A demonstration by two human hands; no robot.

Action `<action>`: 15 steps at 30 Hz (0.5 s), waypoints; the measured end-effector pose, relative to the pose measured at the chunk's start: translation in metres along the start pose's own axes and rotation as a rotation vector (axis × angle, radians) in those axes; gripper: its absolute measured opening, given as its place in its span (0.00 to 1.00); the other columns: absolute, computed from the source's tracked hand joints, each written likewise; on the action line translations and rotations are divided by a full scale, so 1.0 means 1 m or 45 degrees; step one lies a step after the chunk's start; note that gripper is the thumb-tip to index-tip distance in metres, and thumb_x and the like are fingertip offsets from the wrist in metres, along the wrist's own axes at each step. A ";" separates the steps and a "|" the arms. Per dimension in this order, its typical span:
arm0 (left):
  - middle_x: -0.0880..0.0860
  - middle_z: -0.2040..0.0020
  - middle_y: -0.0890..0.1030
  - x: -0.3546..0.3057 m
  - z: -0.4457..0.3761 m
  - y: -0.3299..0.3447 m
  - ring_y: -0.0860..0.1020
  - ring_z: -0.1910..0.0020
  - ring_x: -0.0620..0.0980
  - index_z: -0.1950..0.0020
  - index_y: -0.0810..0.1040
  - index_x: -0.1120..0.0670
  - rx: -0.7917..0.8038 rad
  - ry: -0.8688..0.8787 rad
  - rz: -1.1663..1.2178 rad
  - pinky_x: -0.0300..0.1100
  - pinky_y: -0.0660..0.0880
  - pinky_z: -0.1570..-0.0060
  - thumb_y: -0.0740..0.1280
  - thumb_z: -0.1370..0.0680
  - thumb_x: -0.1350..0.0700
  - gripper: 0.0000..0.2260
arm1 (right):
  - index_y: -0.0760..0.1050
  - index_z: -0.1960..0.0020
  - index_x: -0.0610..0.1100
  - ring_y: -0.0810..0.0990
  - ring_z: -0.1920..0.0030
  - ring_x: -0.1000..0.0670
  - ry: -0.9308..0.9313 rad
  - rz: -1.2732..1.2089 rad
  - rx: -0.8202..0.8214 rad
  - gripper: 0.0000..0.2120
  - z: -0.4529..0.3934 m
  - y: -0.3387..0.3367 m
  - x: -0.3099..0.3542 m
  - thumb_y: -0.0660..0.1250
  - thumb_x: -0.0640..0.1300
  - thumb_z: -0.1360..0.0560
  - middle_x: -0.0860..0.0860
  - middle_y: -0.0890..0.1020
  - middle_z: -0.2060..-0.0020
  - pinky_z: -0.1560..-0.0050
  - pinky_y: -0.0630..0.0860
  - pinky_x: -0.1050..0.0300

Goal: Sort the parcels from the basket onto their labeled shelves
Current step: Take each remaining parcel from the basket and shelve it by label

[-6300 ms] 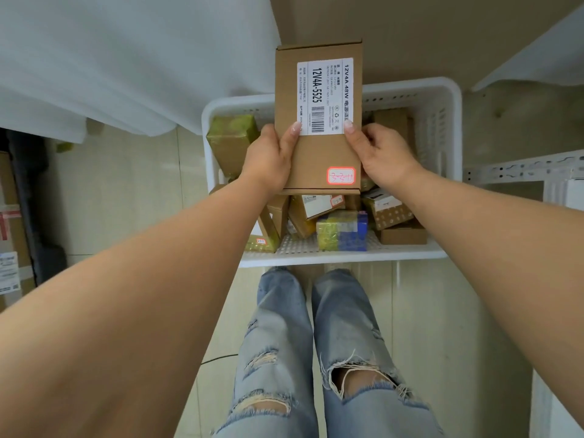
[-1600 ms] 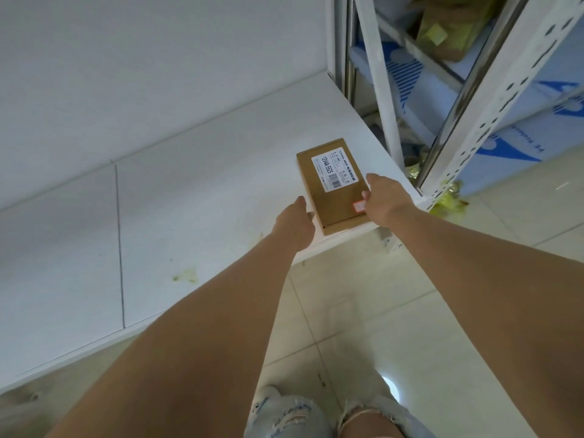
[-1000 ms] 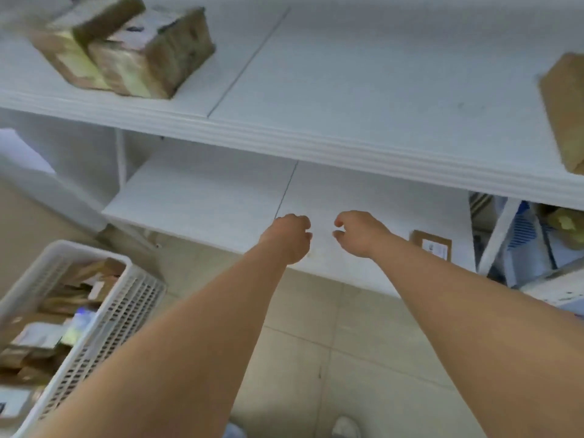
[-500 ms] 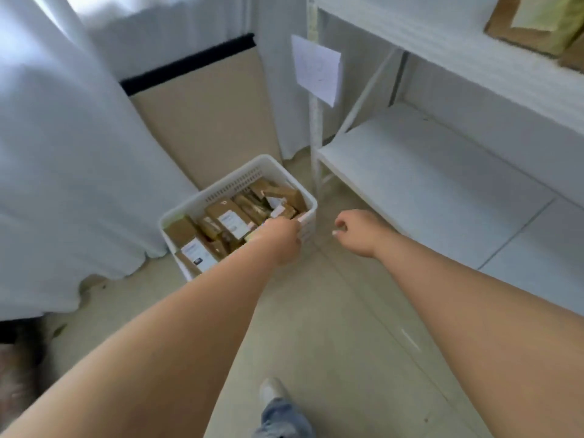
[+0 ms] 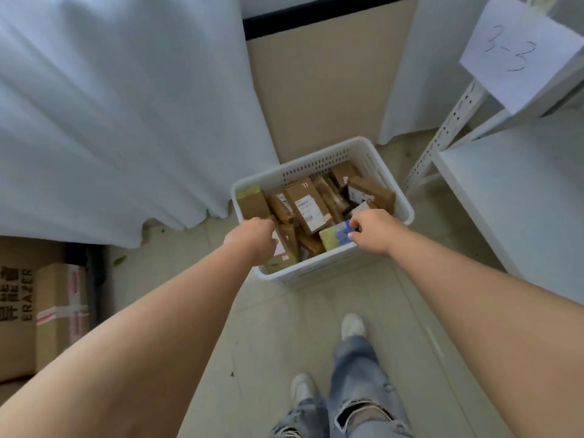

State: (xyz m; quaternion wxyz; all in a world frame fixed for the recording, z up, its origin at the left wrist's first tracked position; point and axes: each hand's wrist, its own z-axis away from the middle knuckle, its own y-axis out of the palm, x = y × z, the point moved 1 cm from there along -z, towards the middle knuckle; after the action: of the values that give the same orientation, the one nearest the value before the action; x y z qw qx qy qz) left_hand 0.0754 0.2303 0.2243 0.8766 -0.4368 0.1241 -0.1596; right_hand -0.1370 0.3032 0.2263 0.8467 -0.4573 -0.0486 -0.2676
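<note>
Both hands — left hand [image 5: 252, 237], right hand [image 5: 373, 230] — over the basket [image 5: 319, 273] of parcels [image 5: 305, 205]

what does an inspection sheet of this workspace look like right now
surface: tiled floor, small debris specks
job's things: white basket on floor, full of brown parcels; yellow-blue parcel near front
clutter: cardboard boxes at left
grippers: left hand and right hand over the basket, fingers curled, grip unclear
cables: nothing seen
surroundings: white curtain; shelf at right with paper label
</note>
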 end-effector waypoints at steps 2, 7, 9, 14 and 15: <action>0.55 0.37 0.74 0.006 -0.023 -0.006 0.73 0.40 0.56 0.33 0.71 0.54 0.003 -0.023 0.039 0.48 0.74 0.44 0.57 0.18 0.53 0.15 | 0.74 0.36 0.45 0.76 0.46 0.45 -0.018 -0.002 0.019 0.13 -0.030 -0.007 0.003 0.61 0.46 0.20 0.47 0.77 0.43 0.46 0.76 0.51; 0.55 0.45 0.78 0.010 -0.097 -0.025 0.74 0.52 0.53 0.43 0.74 0.55 0.015 -0.140 0.188 0.44 0.70 0.56 0.58 0.19 0.53 0.10 | 0.75 0.41 0.45 0.76 0.47 0.45 -0.039 0.041 0.037 0.11 -0.118 -0.036 -0.003 0.61 0.47 0.20 0.46 0.79 0.46 0.44 0.76 0.46; 0.55 0.45 0.78 0.005 -0.128 -0.026 0.75 0.51 0.53 0.42 0.74 0.56 0.050 -0.179 0.252 0.44 0.71 0.56 0.58 0.18 0.53 0.10 | 0.76 0.41 0.45 0.77 0.48 0.44 -0.028 0.078 0.061 0.10 -0.151 -0.046 -0.014 0.60 0.46 0.20 0.45 0.79 0.47 0.45 0.77 0.46; 0.55 0.42 0.78 -0.013 -0.190 -0.010 0.76 0.47 0.54 0.37 0.74 0.55 0.144 -0.215 0.411 0.48 0.76 0.48 0.58 0.19 0.54 0.13 | 0.76 0.41 0.43 0.77 0.47 0.42 0.014 0.195 0.179 0.11 -0.218 -0.051 -0.043 0.59 0.44 0.20 0.43 0.79 0.46 0.45 0.77 0.46; 0.55 0.42 0.78 -0.014 -0.200 -0.004 0.77 0.47 0.55 0.37 0.74 0.55 0.165 -0.216 0.419 0.49 0.76 0.47 0.58 0.18 0.53 0.13 | 0.76 0.41 0.42 0.77 0.47 0.42 0.019 0.201 0.198 0.11 -0.231 -0.047 -0.045 0.59 0.43 0.20 0.43 0.79 0.46 0.45 0.77 0.46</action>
State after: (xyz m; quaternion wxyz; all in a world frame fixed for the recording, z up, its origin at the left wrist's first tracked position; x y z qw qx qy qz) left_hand -0.0101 0.0882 0.1112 0.9245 -0.3650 0.1092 0.0157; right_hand -0.2365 0.1164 0.1136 0.8984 -0.3905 -0.0268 -0.1991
